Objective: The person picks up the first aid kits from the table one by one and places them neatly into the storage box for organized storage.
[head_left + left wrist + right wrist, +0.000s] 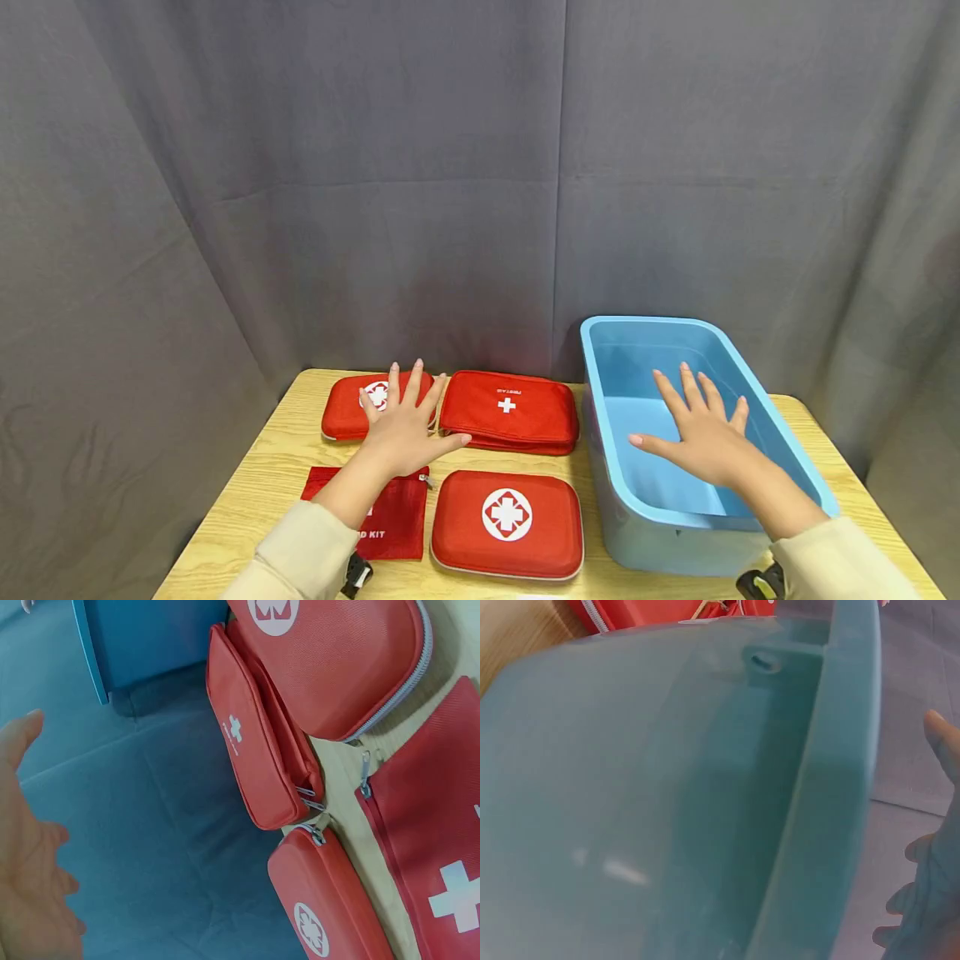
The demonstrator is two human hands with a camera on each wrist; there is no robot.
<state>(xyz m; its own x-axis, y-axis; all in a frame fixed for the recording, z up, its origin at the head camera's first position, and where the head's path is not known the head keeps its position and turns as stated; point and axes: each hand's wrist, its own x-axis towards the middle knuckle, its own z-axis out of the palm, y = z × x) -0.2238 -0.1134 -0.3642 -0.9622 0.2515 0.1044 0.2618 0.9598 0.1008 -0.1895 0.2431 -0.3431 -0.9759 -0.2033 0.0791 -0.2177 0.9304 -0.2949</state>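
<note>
- Grey curtain [412, 167] behind and to the sides, with a wood-grain counter [258, 483] in front.
- Far left on the counter: slim case [343, 410], red, with a round white badge [311, 930].
- Just right of it: red pouch [532, 429], small lettering "FIRST AID" upside down beside a white cross [507, 405].
- Near left: flat pouch [405, 517], dark red, "KIT" readable in white, rest of the wording hidden behind the left forearm [348, 492]; another white cross showing from the left wrist.
- Near centre: hard case [465, 533], red, bearing a cross-shaped emblem [507, 514] in a white disc.
- At right: blue bin [667, 542], just beside both the red pouch and the hard case.
- Left-hand grip [403, 435]: raised above the far cases, fingers spread wide, nothing held.
- Right-hand grip [707, 446]: raised above the bin, likewise splayed, nothing held.
</note>
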